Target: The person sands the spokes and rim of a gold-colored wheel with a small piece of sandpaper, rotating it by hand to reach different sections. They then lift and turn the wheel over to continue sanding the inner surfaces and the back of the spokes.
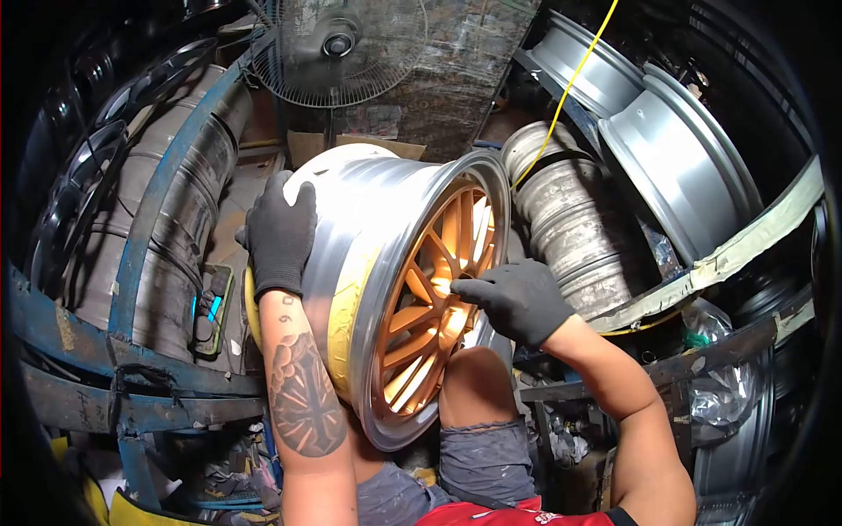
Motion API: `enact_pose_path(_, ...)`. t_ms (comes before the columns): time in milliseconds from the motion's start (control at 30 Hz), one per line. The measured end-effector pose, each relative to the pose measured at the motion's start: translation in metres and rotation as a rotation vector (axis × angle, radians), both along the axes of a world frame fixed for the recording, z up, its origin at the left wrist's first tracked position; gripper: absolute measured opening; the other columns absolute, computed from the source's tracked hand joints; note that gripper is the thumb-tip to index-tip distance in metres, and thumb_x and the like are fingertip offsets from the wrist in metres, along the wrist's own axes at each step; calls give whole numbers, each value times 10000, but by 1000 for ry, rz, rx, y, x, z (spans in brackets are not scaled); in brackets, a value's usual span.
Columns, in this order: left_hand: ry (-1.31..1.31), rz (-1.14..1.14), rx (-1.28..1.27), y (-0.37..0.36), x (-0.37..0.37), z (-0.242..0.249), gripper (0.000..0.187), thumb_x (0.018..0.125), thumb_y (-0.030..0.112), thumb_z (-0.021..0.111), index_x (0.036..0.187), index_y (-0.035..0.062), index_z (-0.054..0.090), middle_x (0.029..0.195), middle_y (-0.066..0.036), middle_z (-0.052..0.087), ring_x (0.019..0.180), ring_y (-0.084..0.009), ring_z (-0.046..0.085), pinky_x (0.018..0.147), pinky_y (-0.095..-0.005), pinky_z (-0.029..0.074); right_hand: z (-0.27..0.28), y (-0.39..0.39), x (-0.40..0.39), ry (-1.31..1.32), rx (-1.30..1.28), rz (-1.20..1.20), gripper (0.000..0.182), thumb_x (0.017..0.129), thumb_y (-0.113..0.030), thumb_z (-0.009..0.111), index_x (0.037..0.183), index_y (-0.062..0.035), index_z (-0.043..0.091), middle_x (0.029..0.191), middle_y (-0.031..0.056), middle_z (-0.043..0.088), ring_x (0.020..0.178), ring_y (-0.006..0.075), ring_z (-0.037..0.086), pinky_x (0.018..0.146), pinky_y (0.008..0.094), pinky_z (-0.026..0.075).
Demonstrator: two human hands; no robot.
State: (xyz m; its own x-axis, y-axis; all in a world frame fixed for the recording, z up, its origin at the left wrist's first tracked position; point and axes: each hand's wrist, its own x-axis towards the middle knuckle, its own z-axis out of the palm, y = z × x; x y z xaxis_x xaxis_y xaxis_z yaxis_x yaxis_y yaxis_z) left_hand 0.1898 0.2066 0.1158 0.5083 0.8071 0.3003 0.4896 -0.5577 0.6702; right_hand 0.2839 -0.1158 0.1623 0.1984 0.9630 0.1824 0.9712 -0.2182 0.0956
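While the gloved right hand (pixel 522 302) stretches its index finger toward the bronze spokes (pixel 452 219), its other fingers are curled; whether they pinch anything cannot be told. Across from them, the gloved left hand (pixel 281 232) rests on the wheel (pixel 360 206), thumb parted, its grip unclear. Between both hands' fingers, the wheel sits tilted, yellow tape (pixel 351 302) around it. Beyond the fingers are a fan (pixel 338 44) and silvery rims (pixel 671 167).

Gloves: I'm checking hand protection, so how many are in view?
2: one on the left hand, against the wheel's silver barrel; one on the right hand, by its copper-coloured spokes. Others may be hidden in the dark clutter.
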Motion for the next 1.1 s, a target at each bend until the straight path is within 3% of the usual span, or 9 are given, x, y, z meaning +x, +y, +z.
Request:
enact_pose_path(100, -46, -18, 11, 4, 0, -8, 515, 954, 411, 608, 1328, 58, 636, 1299, -222, 674, 1216, -395, 632, 1047, -473, 456, -16, 9, 5, 30, -11, -5, 247, 858, -156, 646, 1086, -231, 705, 772, 56, 666, 705, 307, 687, 607, 446, 512)
enact_pose_path(200, -52, -8, -7, 9, 1, -15, 489, 945, 476, 585, 1313, 158, 638, 1225, -190, 713, 1197, -397, 639, 1043, -605, 361, -13, 12, 5, 33, -45, -26, 232, 862, -156, 647, 1073, -235, 704, 778, 56, 671, 714, 306, 693, 609, 451, 513)
enact_pose_path(533, -42, 2, 0, 19, 4, -25, 545, 915, 514, 573, 1340, 179, 641, 1230, -180, 718, 1188, -410, 636, 1045, -611, 346, 14, 5, -10, 62, -23, -77, 233, 896, -163, 655, 1106, -220, 739, 866, 68, 738, 765, 316, 718, 653, 440, 562)
enact_pose_path(600, -95, 34, 0, 17, 2, -26, 525, 906, 504, 585, 1303, 169, 658, 1202, -177, 727, 1162, -417, 643, 1021, -621, 360, 9, -8, -9, 237, 350, -10, 264, 930, -154, 693, 1188, -191, 738, 894, 84, 753, 757, 297, 727, 668, 391, 578)
enact_pose_path(633, -92, 48, -5, 14, 1, -23, 519, 904, 502, 589, 1292, 165, 662, 1192, -176, 729, 1156, -416, 647, 1015, -621, 364, 6, -10, -11, 460, 457, -52, 247, 979, -174, 706, 1215, -100, 717, 913, 75, 760, 719, 218, 720, 676, 318, 579)
enact_pose_path(733, -92, 27, -9, 13, 0, -18, 499, 900, 497, 600, 1268, 166, 668, 1161, -178, 736, 1126, -414, 664, 982, -613, 389, 4, -11, 0, 1324, 489, -368, 254, 1021, -203, 680, 1211, -36, 692, 919, 33, 710, 716, 120, 664, 658, 273, 563)
enact_pose_path(867, -113, -14, 76, 25, 5, -32, 490, 932, 487, 602, 1272, 137, 655, 1176, -199, 729, 1133, -426, 663, 974, -612, 420, -16, -5, 14, 1723, 528, -409, 310, 1015, -283, 694, 1184, -35, 617, 905, -19, 614, 726, 76, 610, 623, 261, 560)
enact_pose_path(967, -128, -65, 7, 19, 0, -20, 459, 962, 355, 639, 1268, 14, 642, 1201, -239, 697, 1115, -363, 670, 969, -414, 500, -42, -15, 27, 2082, 657, -221, 324, 1013, -209, 655, 1297, -65, 592, 1047, -12, 639, 852, 84, 651, 663, 275, 586)
enact_pose_path(1100, -185, -139, -33, 18, -5, -16, 480, 964, 406, 606, 1285, 49, 643, 1256, -229, 683, 1152, -383, 652, 995, -443, 489, -45, -17, 26, 2169, 762, -159, 243, 1002, -185, 650, 1221, -89, 601, 1081, -2, 641, 908, 96, 658, 706, 266, 568)
